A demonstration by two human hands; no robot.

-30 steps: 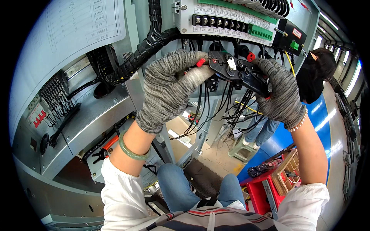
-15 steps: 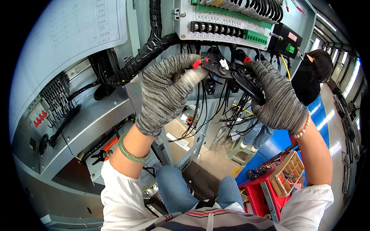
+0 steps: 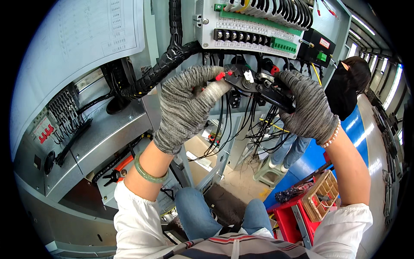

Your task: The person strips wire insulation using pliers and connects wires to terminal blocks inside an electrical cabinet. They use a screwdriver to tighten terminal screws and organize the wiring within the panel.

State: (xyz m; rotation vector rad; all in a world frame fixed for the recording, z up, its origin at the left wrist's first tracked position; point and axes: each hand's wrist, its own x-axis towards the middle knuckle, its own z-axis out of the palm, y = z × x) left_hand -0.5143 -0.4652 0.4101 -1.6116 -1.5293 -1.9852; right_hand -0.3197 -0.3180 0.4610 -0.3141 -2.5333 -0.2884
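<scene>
My right hand (image 3: 308, 105), in a grey knit glove, is wrapped round the handles of a black crimping tool (image 3: 246, 85). The tool's head points left, in front of the cabinet and below its terminal board. My left hand (image 3: 183, 108), gloved the same way, is closed in a pinch at the tool's jaws. A small red-sleeved wire terminal (image 3: 220, 76) shows between its thumb and forefinger, touching the jaw end. Most of the wire behind the terminal is hidden by the glove. Loose black wires (image 3: 220, 134) hang below the tool.
Above is a terminal board (image 3: 246, 43) with black and green blocks. A thick black cable bundle (image 3: 159, 69) runs at the left. Pliers with orange handles (image 3: 118, 170) lie on a lower ledge. Right are another person (image 3: 347, 86), a stool (image 3: 267, 172) and a wooden box (image 3: 321, 196).
My right hand has shifted slightly left, and the tool's handles look a little closer together. My left hand keeps its pinch on the terminal at the jaws.
</scene>
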